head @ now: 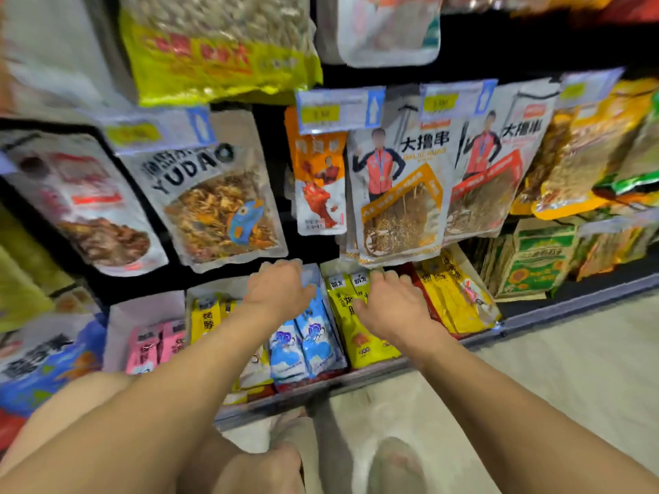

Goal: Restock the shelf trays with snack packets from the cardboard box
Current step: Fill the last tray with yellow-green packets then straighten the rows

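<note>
Along bottom shelf, trays [149, 306] filled upright: pink packets [157, 347], blue packets [317, 340], yellow packets [360, 336]. Left hand [281, 288] atop blue, fingers curled, grip unclear. Right hand [390, 308], fingers spread, touching yellow.

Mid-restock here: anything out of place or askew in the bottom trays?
One thing: a pink-and-white packet lies slanted on top of the yellow packets near the right end of the bottom shelf. It matches nothing in that row, so it looks misplaced. Nothing looks spilled or torn.
</note>
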